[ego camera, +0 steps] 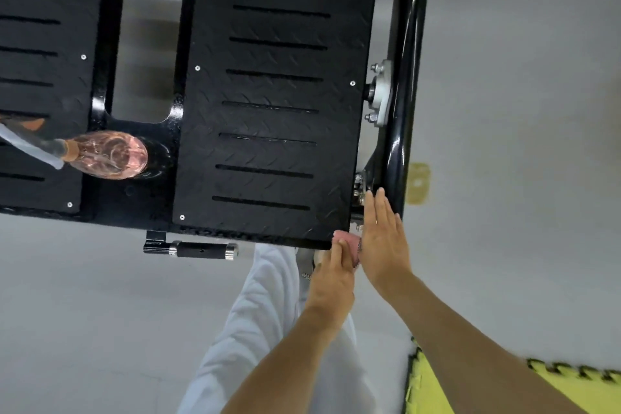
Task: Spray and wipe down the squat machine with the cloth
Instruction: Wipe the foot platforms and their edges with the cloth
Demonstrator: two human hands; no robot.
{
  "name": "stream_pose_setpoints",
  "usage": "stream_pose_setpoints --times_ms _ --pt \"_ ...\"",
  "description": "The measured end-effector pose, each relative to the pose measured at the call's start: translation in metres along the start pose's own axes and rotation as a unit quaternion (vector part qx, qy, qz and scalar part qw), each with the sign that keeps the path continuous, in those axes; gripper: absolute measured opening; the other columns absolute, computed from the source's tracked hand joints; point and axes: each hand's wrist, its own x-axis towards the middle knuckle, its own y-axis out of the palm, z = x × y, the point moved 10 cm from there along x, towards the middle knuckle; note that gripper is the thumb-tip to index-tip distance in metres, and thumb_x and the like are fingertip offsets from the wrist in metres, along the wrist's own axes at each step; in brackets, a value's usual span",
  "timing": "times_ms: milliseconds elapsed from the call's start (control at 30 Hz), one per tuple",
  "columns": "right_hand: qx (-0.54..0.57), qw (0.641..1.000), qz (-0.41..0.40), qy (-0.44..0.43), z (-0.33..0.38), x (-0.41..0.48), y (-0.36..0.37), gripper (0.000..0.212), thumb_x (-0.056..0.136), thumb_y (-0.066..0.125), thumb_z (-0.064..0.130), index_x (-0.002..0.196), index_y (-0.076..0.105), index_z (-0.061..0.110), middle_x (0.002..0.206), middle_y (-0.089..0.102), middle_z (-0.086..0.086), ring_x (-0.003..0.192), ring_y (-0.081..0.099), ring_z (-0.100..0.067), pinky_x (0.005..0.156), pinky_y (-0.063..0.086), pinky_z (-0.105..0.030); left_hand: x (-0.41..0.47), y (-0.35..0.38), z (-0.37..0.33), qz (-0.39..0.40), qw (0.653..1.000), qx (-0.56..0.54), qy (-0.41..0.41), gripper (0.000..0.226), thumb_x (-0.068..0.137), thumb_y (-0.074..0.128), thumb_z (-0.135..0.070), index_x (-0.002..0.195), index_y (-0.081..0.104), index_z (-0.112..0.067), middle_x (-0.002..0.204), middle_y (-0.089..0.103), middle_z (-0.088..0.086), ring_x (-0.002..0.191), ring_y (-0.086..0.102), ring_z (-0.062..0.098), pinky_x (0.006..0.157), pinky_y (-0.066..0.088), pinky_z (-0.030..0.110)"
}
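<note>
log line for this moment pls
step: wipe | cloth: near right corner of footplate, between hands | left hand: on cloth, grip unclear | right hand: flat, beside frame | spray bottle: lying on footplate

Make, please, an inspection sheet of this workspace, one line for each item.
surface: black diamond-plate footplate with slots, mounted on the squat machine frame.
job's things: spray bottle of pink liquid on the platform's middle part, untouched; pink cloth at the footplate's near right corner.
clutter: black pin with silver ends, below the front edge.
grippers: left hand on the cloth, grip unclear; right hand flat with straight fingers, beside the cloth.
cables: nothing seen.
surroundings: grey floor; yellow foam mat at the lower right.
</note>
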Motion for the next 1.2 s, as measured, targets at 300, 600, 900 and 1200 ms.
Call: stream_pose_setpoints --times_ms 300,600,900,1200 --pt "0.027 0.999 -0.014 0.035 -0.017 -0.009 -0.012 0.071 0.099 0.035 0.011 0.151 -0.013 0.009 0.158 -0.019 -0.009 0.148 -0.012 -0.019 0.118 -0.001 -0.032 0.009 -0.036 -0.031 0.028 0.834 0.425 0.350 0.048 0.071 0.070 -0.029 0.117 0.066 -0.015 0.104 0.058 0.001 0.090 0.054 0.018 0.074 0.047 0.031" --pt "-0.006 1.000 0.018 0.019 -0.018 -0.001 0.002 0.061 0.098 0.036 0.008 0.153 0.007 0.012 0.158 -0.020 -0.012 0.147 -0.013 -0.025 0.121 0.004 -0.039 0.027 -0.026 -0.008 0.039 0.600 0.585 0.545 0.050 0.078 0.065 -0.028 0.127 0.061 -0.018 0.122 0.055 0.000 0.098 0.050 0.024 0.078 0.047 0.040" --pt "-0.012 0.999 -0.011 0.032 -0.016 0.007 -0.012 0.066 0.096 0.040 0.007 0.152 0.005 0.008 0.157 -0.009 -0.020 0.143 0.014 -0.032 0.119 0.013 -0.040 0.084 -0.097 -0.032 0.043 0.618 0.591 0.516 0.037 0.087 0.058 -0.018 0.123 0.060 -0.014 0.112 0.052 0.003 0.096 0.049 0.024 0.075 0.044 0.039" --pt "-0.003 0.994 -0.083 0.068 -0.024 0.064 -0.072 0.074 0.094 0.046 0.012 0.152 0.000 0.007 0.157 -0.003 -0.021 0.140 0.022 -0.030 0.117 0.021 -0.039 0.152 -0.157 -0.046 0.015 0.616 0.624 0.480 0.055 0.092 0.051 -0.012 0.144 0.034 -0.004 0.126 0.043 0.010 0.104 0.043 0.026 0.080 0.040 0.037"
